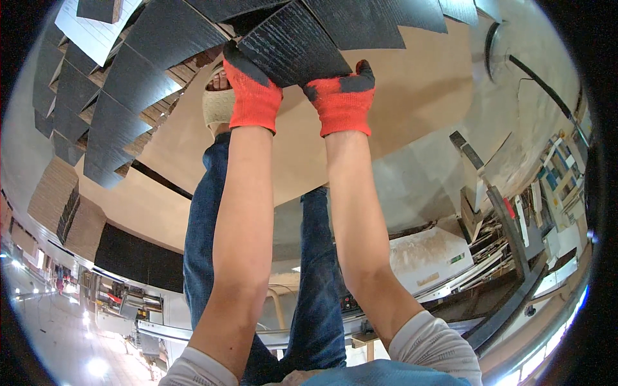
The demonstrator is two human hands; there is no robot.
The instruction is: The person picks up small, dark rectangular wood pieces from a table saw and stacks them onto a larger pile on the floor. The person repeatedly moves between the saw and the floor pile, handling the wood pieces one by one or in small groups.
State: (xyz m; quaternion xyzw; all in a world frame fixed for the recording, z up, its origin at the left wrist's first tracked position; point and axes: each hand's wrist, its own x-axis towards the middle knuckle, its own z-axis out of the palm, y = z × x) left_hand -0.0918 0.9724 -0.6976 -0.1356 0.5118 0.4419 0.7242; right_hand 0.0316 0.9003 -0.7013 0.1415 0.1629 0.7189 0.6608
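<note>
Both my hands wear red knit gloves with dark grey coated fingers. Between them a black wood-grain panel (297, 45) is held near the top of the view. My left hand (253, 96) is closed on its near left corner, and my right hand (341, 98) grips its near right corner. The fingers under the panel are hidden. More black panels (164, 29) lie in stacks just left of my left hand, and others (360, 22) lie beyond my right hand.
A tan sheet (418, 90) spreads beneath my hands. White paper (87, 35) lies on the left stacks. My sandalled foot (219, 106) is beside the stacks. Brown stacked boards (55, 193) stand at left; offcuts and strips (483, 264) fill a rack at right.
</note>
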